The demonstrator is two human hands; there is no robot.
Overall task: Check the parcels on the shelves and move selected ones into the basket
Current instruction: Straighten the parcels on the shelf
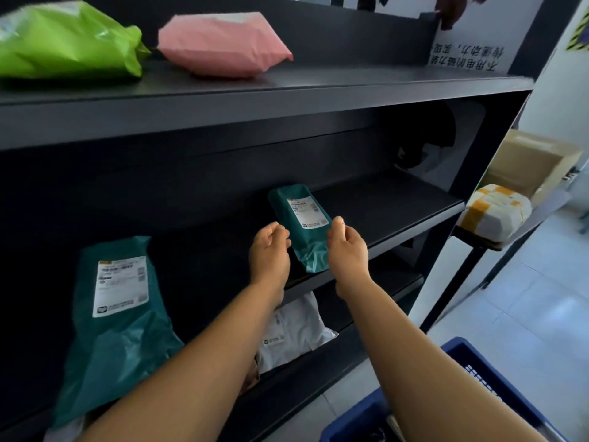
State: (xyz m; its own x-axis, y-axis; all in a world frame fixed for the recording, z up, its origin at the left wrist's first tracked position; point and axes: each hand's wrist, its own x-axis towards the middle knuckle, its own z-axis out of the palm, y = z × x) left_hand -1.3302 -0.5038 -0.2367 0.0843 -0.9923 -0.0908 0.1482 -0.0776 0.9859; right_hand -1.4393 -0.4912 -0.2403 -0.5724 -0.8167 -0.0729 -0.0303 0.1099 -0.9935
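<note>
While both arms reach to the middle shelf (pixel 398 215), the left hand (pixel 269 250) and right hand (pixel 345 250) flank a small teal parcel (pixel 301 224) — fingers curled at its edges. Whether either truly grips it, I cannot tell. A blue basket (pixel 471 362) sits lower right.

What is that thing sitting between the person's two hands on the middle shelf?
A small teal parcel with a white label lies between the left hand and the right hand in the head view. Whether the curled fingers touch it cannot be told.

Two teal parcels (pixel 299 224) (pixel 118 317), one green parcel (pixel 67 39), one pink parcel (pixel 223 43), one white parcel (pixel 293 333), one taped white parcel (pixel 495 212) at three o'clock, one cardboard box (pixel 532 161), one blue basket (pixel 471 355).
</note>
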